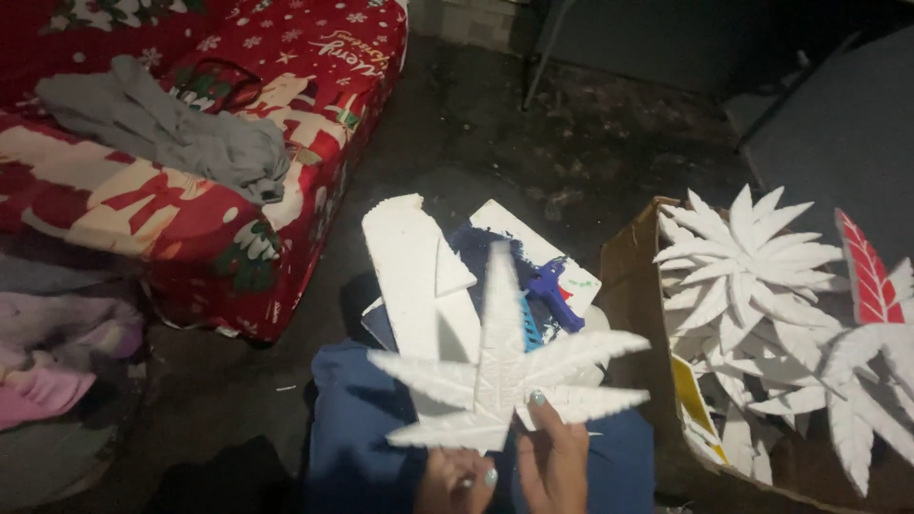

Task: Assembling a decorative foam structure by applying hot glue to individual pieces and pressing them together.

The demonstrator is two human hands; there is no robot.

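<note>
White foam leaf (pixel 503 373) is in both our hands, above our lap: right hand (pixel 555 455) pinches its base with fingers pressed together, left hand (pixel 457 479) touches below, fingers curled. Beside, a box (pixel 636 305) full of leaves (pixel 752 286)

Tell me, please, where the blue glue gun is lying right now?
In the head view the blue glue gun lies at centre on a white foam sheet, just above the white foam leaf.

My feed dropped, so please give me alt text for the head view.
Both hands, left hand and right hand, hold up a white foam leaf cutout. A cardboard box of similar leaves stands at right, a red patterned cushion at left.
</note>
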